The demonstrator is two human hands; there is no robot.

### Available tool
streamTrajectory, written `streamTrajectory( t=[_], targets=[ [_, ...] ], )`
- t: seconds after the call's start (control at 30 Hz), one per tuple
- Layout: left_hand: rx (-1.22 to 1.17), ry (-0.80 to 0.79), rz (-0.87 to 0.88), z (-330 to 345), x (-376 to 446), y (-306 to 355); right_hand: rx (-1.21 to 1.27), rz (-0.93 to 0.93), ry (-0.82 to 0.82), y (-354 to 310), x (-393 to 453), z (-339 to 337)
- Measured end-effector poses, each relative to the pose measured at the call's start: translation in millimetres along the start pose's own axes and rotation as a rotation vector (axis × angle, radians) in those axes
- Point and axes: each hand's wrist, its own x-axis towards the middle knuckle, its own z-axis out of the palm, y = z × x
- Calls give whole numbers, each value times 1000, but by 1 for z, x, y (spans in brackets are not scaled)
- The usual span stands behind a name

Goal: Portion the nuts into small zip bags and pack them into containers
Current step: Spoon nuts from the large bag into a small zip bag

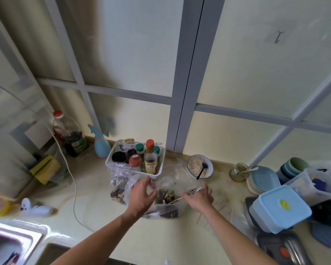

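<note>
While my left hand (pixel 141 194) pinches the red-striped mouth of a small zip bag (pixel 161 185), my right hand (pixel 199 197) grips a metal utensil (pixel 189 192) whose tip reaches toward that mouth. I judge I am mid-portioning: mixed nuts (pixel 167 195) lie in clear plastic on the surface between my grips. Another filled bag (pixel 118 186) leans just left of my left grip. Next I must keep the mouth wide, then seal; the blue-lidded container (pixel 279 209) waits well right.

No legible text; labels on sauce bottle (pixel 150 163) and dark bottle (pixel 73 138) blurred.
</note>
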Motion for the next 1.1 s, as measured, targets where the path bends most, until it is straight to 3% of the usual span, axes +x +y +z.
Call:
streamTrajectory(
  t=[0.13, 0.2, 0.4, 0.5, 0.67, 0.8, 0.97, 1.1],
  targets=[
    [2, -5, 4, 4, -3, 0, 446, 125, -249, 12, -1, 15],
    [-10, -16, 6, 5, -3, 2, 593, 121, -241, 16, -5, 20],
    [-169, -95, -11, 6, -1, 17, 348, 114, 29, 30, 1, -15],
    [-290, -156, -14, 5, 0, 35, 263, 115, 45, 33, 7, -34],
    [-528, -231, -54, -5, 0, 70, 255, -37, 219, 19, 10, -42],
    [-732, -376, 17, -28, 7, 101, 261, -102, 209, 0, 4, -39],
    [-869, -387, 21, -62, 27, 117, 207, -183, 203, -14, 1, -31],
    [-784, -397, -59, -63, 32, 100, 87, -225, 252, -20, -1, -25]
  ],
)
